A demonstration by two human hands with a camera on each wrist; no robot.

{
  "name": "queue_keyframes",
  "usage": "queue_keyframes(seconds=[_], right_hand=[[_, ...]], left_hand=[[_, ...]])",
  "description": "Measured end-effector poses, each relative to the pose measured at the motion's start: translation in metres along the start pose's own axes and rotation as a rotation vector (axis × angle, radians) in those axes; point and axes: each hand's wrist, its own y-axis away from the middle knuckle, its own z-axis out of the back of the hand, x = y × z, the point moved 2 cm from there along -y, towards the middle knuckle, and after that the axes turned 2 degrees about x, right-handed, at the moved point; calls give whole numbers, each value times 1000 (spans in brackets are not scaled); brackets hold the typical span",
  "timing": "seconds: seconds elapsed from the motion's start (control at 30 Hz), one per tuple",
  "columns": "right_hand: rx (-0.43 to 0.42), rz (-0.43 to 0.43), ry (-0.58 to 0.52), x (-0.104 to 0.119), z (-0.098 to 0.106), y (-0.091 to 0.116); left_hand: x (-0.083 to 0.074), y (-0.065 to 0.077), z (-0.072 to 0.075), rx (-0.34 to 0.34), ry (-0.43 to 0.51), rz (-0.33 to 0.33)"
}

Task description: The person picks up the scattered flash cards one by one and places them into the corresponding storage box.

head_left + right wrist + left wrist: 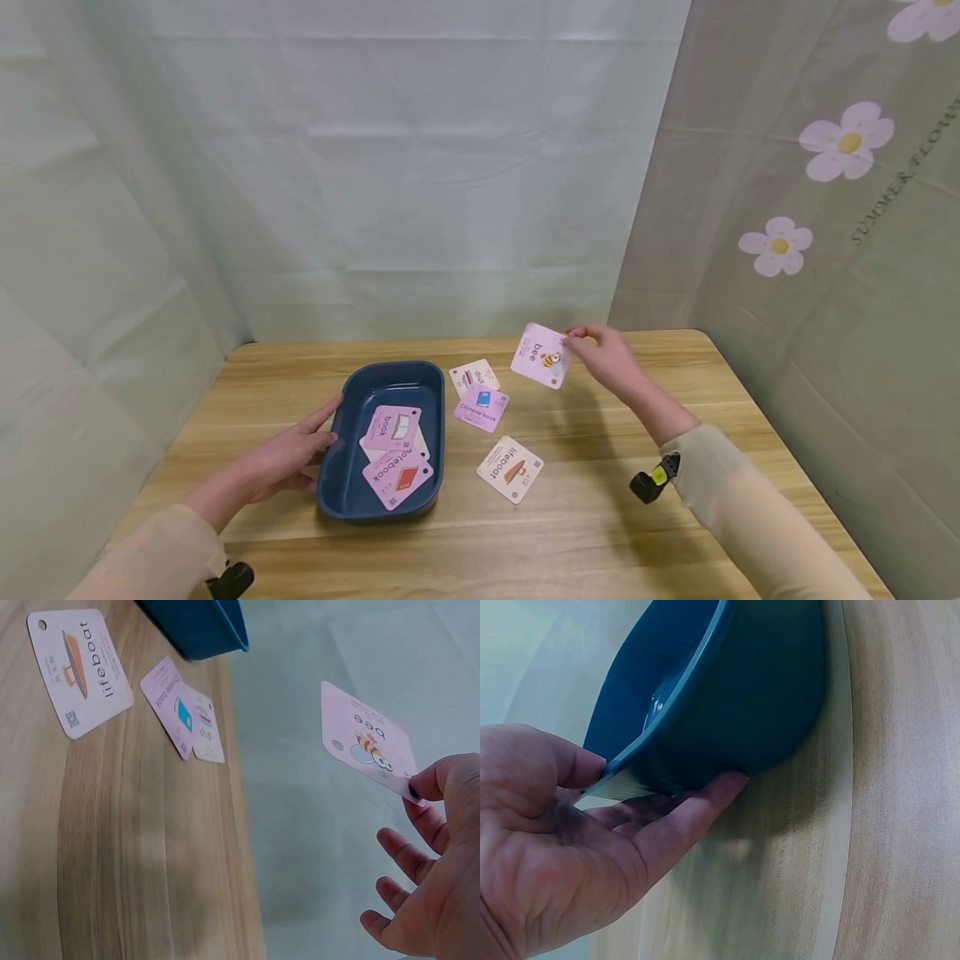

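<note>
At the left of the table in the head view, my left hand holds the side of a dark blue plastic bin. The thumb lies at the bin's rim in the left wrist view, and the other fingers lie against its outer wall. Inside the bin are a pink "book" card and a pink "notebook" card, overlapping a pale card. My right hand pinches a pink "bee" card by one corner between thumb and index finger, raised above the table; its other fingers are spread loosely.
Right of the bin, a pink "Chinese book" card overlaps a cream "ship" card on the wooden table. A cream "lifeboat" card lies nearer the front. Pale curtains hang behind the table's back edge.
</note>
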Motion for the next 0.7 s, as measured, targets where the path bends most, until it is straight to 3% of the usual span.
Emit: queue_keyframes(seconds=[0.7], right_hand=[[26, 20, -46, 23, -30, -5]], left_hand=[[1, 0, 0, -9, -3, -1]])
